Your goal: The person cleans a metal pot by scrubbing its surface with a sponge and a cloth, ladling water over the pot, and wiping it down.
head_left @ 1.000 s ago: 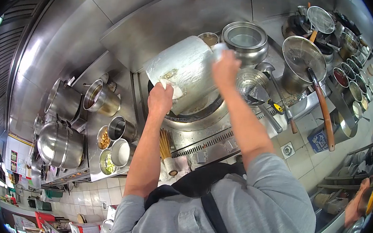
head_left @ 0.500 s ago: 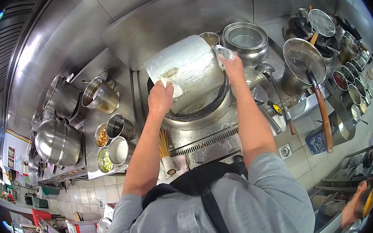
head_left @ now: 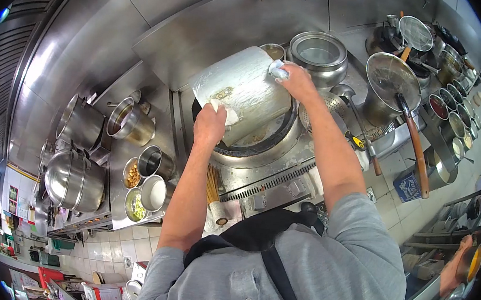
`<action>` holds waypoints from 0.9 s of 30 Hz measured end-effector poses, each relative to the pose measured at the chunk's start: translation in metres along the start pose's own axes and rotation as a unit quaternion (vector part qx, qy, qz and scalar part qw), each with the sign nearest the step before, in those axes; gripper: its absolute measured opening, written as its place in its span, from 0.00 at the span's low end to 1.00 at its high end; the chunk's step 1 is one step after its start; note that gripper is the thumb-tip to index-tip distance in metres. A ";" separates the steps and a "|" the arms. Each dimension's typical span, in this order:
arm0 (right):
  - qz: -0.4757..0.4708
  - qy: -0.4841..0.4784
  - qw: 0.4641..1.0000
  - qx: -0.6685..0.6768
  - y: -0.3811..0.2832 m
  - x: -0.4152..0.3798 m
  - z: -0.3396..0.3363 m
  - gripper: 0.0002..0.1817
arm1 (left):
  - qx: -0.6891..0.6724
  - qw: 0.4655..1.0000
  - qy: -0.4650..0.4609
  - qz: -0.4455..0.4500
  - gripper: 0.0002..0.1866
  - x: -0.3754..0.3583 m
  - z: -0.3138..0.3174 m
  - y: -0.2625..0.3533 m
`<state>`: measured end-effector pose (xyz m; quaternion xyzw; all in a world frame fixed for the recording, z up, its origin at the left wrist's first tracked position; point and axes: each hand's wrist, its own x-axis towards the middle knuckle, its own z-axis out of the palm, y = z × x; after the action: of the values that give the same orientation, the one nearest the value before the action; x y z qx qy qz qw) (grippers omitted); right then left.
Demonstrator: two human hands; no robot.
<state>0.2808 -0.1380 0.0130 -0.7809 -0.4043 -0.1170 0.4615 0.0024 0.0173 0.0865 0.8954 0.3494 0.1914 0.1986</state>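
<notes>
A large, scuffed metal stockpot (head_left: 241, 78) lies tilted over the wok (head_left: 261, 146) on the burner. My left hand (head_left: 210, 125) is closed on a white cloth (head_left: 231, 114), pressed to the pot's side beside a riveted fitting (head_left: 221, 94). Fingers bent, my right hand (head_left: 298, 81) grips a bunched whitish cloth (head_left: 279, 70) against the pot's right end. A little brownish residue shows inside the wok below the pot.
Right of the wok lie a perforated skimmer (head_left: 328, 107) and a ladle (head_left: 344, 92). A lidless round pot (head_left: 318, 56) stands behind. Several pots and bowls fill the left counter, and a wire strainer (head_left: 392, 75) rests on a pot at right. A bamboo brush (head_left: 213, 191) lies in front.
My right hand has shifted left and inward along the pot's end with its cloth. The pot and my left hand have barely moved.
</notes>
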 end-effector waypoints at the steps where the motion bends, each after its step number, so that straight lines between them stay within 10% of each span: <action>1: 0.005 0.022 0.999 -0.022 -0.010 -0.005 -0.002 0.22 | -0.004 1.000 0.000 0.003 0.29 0.002 0.002 -0.003; 11: -0.090 0.138 0.985 -0.056 -0.104 -0.074 0.063 0.08 | 0.004 1.000 -0.003 -0.009 0.28 -0.003 0.000 0.003; 16: 0.070 0.255 0.962 -0.075 -0.057 -0.005 0.035 0.07 | -0.014 1.000 0.004 -0.002 0.27 -0.003 0.008 -0.001; 21: 0.005 0.121 0.992 -0.039 -0.121 -0.039 0.064 0.10 | -0.039 0.999 0.007 0.004 0.26 -0.003 0.008 0.003; 27: 0.092 0.201 0.968 -0.117 -0.060 0.013 0.048 0.08 | -0.016 1.000 0.008 0.002 0.26 -0.005 0.007 0.004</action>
<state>0.2354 -0.0770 0.0313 -0.8237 -0.2138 -0.2748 0.4476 0.0043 0.0093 0.0815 0.8913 0.3457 0.2049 0.2100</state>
